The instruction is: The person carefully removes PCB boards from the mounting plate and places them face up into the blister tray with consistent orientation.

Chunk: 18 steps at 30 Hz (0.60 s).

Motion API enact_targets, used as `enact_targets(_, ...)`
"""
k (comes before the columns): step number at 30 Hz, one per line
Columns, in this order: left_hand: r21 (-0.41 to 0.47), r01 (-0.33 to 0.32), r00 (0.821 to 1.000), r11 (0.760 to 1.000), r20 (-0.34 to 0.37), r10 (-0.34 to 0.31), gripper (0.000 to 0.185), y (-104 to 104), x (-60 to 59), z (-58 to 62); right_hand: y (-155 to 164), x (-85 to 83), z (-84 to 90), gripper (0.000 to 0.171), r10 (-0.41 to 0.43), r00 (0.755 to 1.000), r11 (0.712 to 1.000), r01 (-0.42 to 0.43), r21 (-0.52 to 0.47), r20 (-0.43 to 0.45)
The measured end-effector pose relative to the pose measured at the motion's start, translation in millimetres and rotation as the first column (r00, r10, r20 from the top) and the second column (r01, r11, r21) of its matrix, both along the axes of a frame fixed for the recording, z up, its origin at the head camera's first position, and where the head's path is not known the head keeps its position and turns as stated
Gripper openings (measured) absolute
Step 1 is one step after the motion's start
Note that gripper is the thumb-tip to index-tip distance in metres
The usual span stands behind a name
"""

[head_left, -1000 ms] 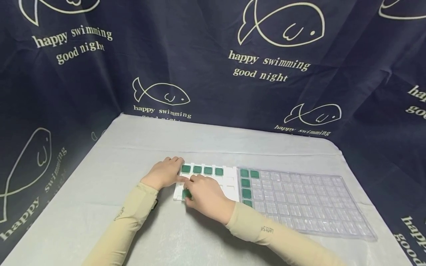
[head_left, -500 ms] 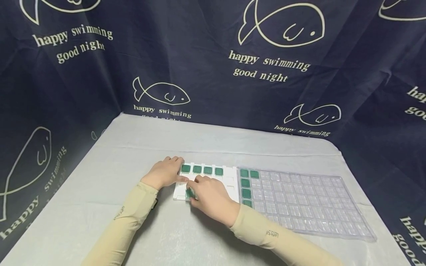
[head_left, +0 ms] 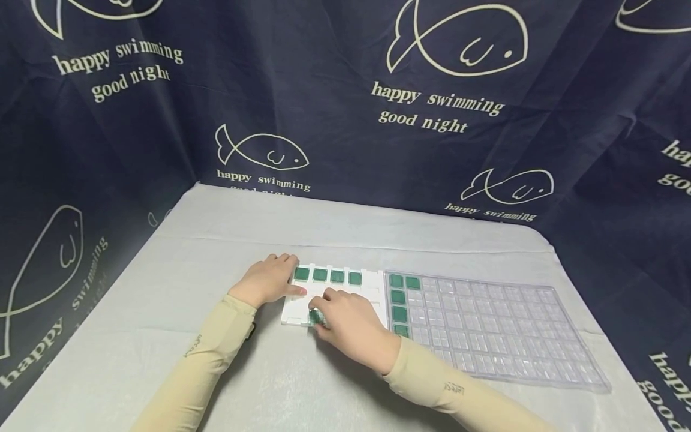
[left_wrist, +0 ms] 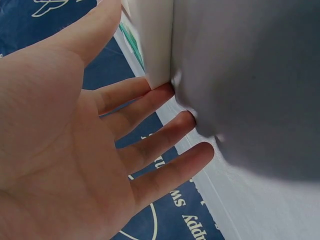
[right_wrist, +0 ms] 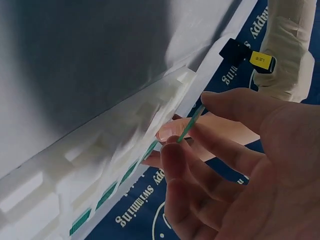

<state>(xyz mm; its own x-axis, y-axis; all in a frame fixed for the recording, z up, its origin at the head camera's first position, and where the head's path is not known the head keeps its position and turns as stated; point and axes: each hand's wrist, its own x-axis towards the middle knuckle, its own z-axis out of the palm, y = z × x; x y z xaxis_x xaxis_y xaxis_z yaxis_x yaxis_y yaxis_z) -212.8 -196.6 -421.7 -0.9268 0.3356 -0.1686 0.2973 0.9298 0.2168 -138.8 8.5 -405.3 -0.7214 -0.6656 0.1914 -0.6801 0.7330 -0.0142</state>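
My right hand pinches a small green square circuit board between thumb and fingers, close over the near part of a white slotted tray. In the right wrist view this board is tilted and seen nearly edge-on. My left hand holds the tray's left side, its thumb on the top face. The left wrist view shows the other fingers stretched out, fingertips against the tray's edge. Along the tray's far side sit several more green boards in a row.
Right of the white tray lies a wide clear plastic tray with rows of pockets. Several green boards fill pockets at its left end. Both trays rest on a white-covered table, with a dark blue printed curtain behind.
The right hand has lifted the green board from the white tray's near left slot and moved a little to the right with it. The left hand has stayed in place.
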Motion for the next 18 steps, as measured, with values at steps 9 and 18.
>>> enact_targets(9,0.008,0.011,1.0,1.0,-0.005,-0.011,0.08,0.3,0.3,1.2,15.4,2.7,-0.7,0.028,-0.011,0.999,0.999,0.012,-0.036,0.04)
enact_targets(18,0.009,0.013,1.0,1.0,-0.005,-0.013,0.079,0.2,1.9,2.4,31.7,7.6,-1.8,0.027,-0.02,0.999,0.998,0.022,-0.06,0.03)
